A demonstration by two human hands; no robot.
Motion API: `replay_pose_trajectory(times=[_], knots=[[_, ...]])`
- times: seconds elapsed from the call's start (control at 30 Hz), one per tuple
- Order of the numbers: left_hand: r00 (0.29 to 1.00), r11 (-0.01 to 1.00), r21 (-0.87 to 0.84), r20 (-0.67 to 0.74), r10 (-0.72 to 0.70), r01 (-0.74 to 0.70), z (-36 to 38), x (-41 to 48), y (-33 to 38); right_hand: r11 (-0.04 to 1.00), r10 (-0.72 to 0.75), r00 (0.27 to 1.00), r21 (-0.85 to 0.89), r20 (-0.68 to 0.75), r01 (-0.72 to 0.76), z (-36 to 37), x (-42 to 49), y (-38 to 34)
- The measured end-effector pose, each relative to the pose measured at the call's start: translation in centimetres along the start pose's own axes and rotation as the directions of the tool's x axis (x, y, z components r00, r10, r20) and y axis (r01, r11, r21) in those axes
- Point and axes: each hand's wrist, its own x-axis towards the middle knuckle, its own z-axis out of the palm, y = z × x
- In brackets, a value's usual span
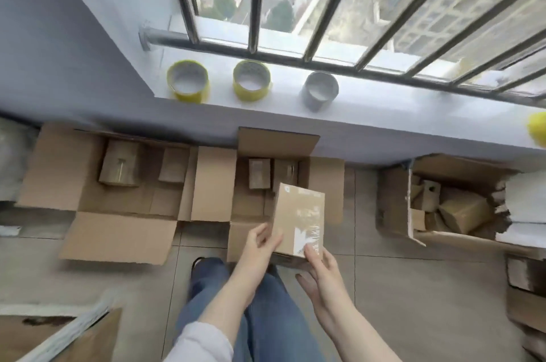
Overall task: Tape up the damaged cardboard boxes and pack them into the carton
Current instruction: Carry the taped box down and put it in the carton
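A small flat cardboard box [300, 218] with clear tape on its face is held between both hands above the middle open carton [325, 184]. My left hand [260, 240] grips its left edge and my right hand [320, 265] holds its lower right corner, thumb on the taped face. Two small boxes [260, 174] stand inside that carton. On the floor to the left, another open carton [97, 199] holds two small boxes [119, 166]. A torn carton [393, 202] at the right is full of several small boxes [461, 209].
Two yellow tape rolls [189, 85] [251, 81] and a grey roll [320, 91] stand on the window sill [384, 101] behind metal bars. Another yellow roll [537, 128] sits at the sill's right end. More cardboard lies at lower left [59, 338] and right [526, 302]. My legs in jeans [260, 317] stand on the tiled floor.
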Motion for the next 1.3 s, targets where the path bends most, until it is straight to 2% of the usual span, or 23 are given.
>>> replay_pose_trajectory(times=[0.1,0.23,0.4,0.57,0.8,1.0,1.13,1.3], knots=[[0.998,1.0,-0.009,-0.065,-0.018,0.017,-0.5,8.6,-1.4,0.997,0.062,0.998,-0.036,0.009,-0.061,1.1,8.9,0.3],[0.987,0.997,0.075,-0.163,0.002,0.011,-2.8,22.2,-3.0,0.982,0.113,0.993,-0.154,0.039,-0.106,3.0,23.8,1.9],[0.975,0.954,0.298,-0.202,0.09,-0.026,-6.4,36.8,-4.9,0.961,0.05,0.99,-0.276,0.132,-0.012,5.1,39.9,4.2],[0.978,0.935,0.355,-0.191,0.09,-0.017,-7.9,44.3,-7.6,0.966,0.039,0.986,-0.258,0.165,0.004,5.8,47.9,7.1],[0.977,0.927,0.374,-0.182,0.108,-0.033,-8.4,47.2,-8.7,0.976,-0.031,0.995,-0.213,0.098,0.051,6.8,49.8,9.2],[0.982,0.927,0.375,-0.177,0.062,0.009,-8.0,46.7,-7.9,0.975,0.009,0.999,-0.222,0.049,0.002,7.9,48.4,8.3],[0.959,0.938,0.339,-0.282,0.029,0.072,-7.6,42.6,-6.6,0.967,0.034,0.997,-0.249,-0.068,-0.05,8.4,44.0,6.2],[0.931,0.979,0.177,-0.363,-0.029,0.1,-6.9,32.0,-3.6,0.957,0.023,0.995,-0.287,-0.1,-0.051,8.6,32.6,3.1]])
